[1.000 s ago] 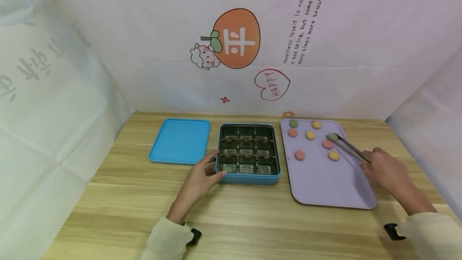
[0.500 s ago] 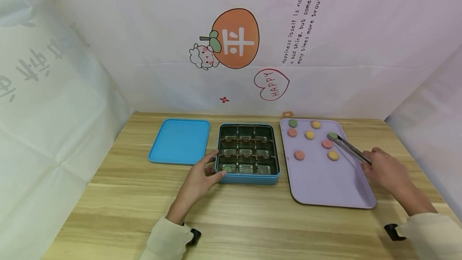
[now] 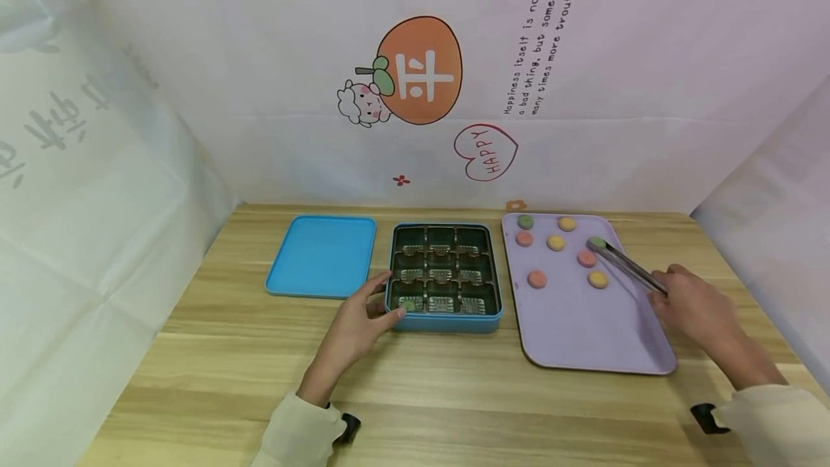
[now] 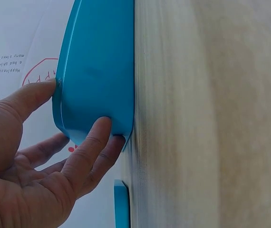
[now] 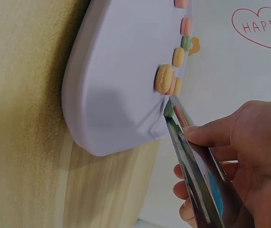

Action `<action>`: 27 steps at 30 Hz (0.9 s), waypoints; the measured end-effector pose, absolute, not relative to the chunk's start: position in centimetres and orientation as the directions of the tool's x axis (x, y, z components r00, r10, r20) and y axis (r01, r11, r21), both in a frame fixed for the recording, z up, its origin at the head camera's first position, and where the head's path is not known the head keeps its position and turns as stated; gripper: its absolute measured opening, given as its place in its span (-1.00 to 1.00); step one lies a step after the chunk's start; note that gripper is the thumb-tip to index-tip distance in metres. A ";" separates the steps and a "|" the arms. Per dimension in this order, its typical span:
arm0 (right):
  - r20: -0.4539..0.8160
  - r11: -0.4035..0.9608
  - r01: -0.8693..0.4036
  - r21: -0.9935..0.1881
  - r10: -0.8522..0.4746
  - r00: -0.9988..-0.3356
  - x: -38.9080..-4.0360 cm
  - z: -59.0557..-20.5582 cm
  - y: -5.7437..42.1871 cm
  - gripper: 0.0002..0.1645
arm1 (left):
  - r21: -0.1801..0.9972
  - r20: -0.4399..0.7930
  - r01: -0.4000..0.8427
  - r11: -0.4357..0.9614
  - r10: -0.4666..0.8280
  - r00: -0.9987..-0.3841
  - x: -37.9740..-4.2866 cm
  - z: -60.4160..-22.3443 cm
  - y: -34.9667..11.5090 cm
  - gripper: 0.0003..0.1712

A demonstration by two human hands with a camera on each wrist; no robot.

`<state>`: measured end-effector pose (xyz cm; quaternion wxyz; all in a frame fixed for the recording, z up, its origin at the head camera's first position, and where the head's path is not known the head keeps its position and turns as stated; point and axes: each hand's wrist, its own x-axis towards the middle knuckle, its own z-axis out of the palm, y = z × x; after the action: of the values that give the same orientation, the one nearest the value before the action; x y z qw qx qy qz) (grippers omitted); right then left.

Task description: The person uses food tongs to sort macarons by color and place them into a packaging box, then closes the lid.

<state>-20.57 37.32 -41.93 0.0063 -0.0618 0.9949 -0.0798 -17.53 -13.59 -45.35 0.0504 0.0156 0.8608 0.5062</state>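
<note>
My left hand (image 3: 355, 326) rests at the front left corner of a blue box (image 3: 447, 322), thumb at the rim and fingers against its side. The box bears a dark insert with several compartments; a green macaron (image 3: 407, 305) sits in the front left one. In my right hand (image 3: 694, 308) I hold metal tongs (image 3: 627, 265). Their tips stand around another green macaron (image 3: 596, 243) over the right part of a lilac tray (image 3: 593, 337). Beside it lie a pink macaron (image 3: 586, 259) and a yellow macaron (image 5: 164, 79).
More macarons lie on the tray, among them a green one (image 3: 525, 222), a pink one (image 3: 537, 279) and a yellow one (image 3: 567, 224). Left of the box is a flat blue lid (image 3: 322, 254). A printed white cloth (image 3: 292, 150) closes off the table's back edge.
The tongs' tips have drawn together on the green macaron at the tray's right. Both hands keep nearly the same place.
</note>
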 end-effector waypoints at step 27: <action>0.289 0.943 -0.308 -0.125 -0.262 -0.921 -18.5 -38.3 31.1 -0.65 | 0.877 -0.079 -0.031 0.479 0.081 -0.994 -17.3 -45.4 -13.5 -0.18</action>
<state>-18.49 31.08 -38.34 -0.1354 -0.1458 0.9764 -0.0841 -17.32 -13.52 -45.38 0.0548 0.0145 0.8583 0.5100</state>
